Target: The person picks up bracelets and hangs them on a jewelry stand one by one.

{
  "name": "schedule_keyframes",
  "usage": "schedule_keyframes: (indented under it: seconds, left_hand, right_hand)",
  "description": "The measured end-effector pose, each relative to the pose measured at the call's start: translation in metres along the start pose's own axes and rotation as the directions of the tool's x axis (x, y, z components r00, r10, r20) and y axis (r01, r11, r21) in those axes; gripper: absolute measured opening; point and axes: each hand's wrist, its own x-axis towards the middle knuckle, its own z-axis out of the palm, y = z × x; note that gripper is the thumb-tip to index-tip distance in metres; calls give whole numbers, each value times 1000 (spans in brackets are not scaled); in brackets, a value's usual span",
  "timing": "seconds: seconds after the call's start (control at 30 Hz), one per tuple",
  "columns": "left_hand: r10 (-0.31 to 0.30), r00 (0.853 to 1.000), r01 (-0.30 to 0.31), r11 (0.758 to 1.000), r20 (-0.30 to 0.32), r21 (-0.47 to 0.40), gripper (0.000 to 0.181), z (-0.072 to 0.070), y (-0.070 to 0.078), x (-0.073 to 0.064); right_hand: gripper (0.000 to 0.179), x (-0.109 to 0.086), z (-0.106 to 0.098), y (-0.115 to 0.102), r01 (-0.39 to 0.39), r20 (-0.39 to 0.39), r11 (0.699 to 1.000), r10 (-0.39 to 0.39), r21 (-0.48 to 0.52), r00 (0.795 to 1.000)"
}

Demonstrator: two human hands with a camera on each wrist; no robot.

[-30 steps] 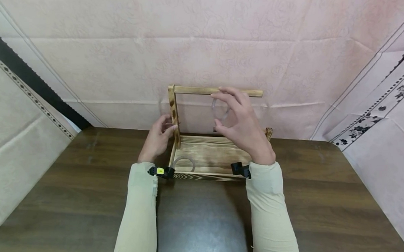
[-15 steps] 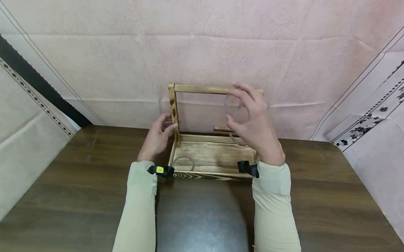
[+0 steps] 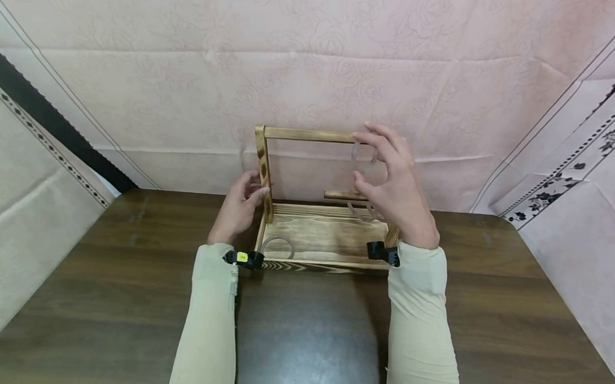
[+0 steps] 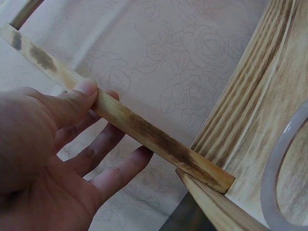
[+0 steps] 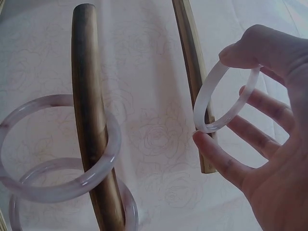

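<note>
My right hand (image 3: 396, 178) pinches a pale translucent bangle (image 5: 207, 96) between thumb and fingers, beside the free end of the stand's upper rod (image 3: 309, 135). Whether the bangle goes round that rod, I cannot tell. Two more bangles, the nearer bangle (image 5: 113, 139) among them, hang round the lower rod (image 5: 89, 86). My left hand (image 3: 238, 206) holds the upright post (image 4: 139, 130) of the wooden stand, its thumb on the near face and fingers behind. Another bangle (image 3: 280, 237) lies in the stand's wooden tray (image 3: 331, 238), at its front left.
The stand rests at the back of a dark brown table (image 3: 487, 300), close to a pink patterned cloth (image 3: 311, 73) hanging behind. White cloths (image 3: 586, 224) with dark borders flank the sides. Each wrist wears a small black camera (image 3: 381, 254).
My right hand has moved right with its bangle along the upper rod. The lower rod and its hanging bangles have come into fuller view. My left hand stays on the post.
</note>
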Motion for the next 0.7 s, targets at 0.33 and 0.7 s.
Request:
schedule_keyframes:
  seconds: [0.33,0.7]
  left_hand:
    - [4,1000,-4,1000,-2,-5,35,1,1,1]
    - [5,1000,-5,1000,-3,-12,36,2,-1,1]
  right_hand:
    - [63,1,-2,1,-14,-3,1000,14,-21,1000]
    - [64,0,-8,5,-40,-28,998,39,-47,999]
